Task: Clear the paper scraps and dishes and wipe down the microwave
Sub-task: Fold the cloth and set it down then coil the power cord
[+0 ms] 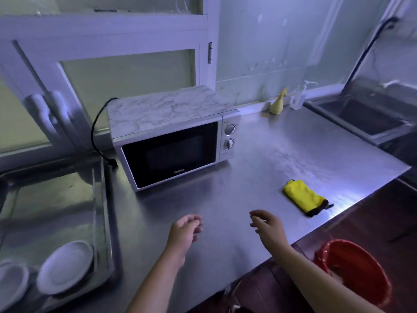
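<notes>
A white microwave point(173, 141) with a marble-patterned top and a dark, closed door stands on the steel counter point(259, 154). A folded yellow cloth point(304, 196) with a black edge lies on the counter to the right. Two white plates point(65, 267) sit in the steel sink point(101, 199) at the lower left. My left hand point(185, 231) and my right hand point(268, 227) hover over the counter's front, fingers loosely curled and apart, holding nothing. The right hand is a short way left of the cloth. No paper scraps show on the counter.
A red bin point(356, 269) lined with a red bag stands on the floor below the counter's right edge. A yellow bottle point(278, 105) and a clear pump dispenser point(299, 96) stand by the back wall. A second sink point(365, 116) lies at the far right. The microwave's black cord point(97, 136) loops at its left.
</notes>
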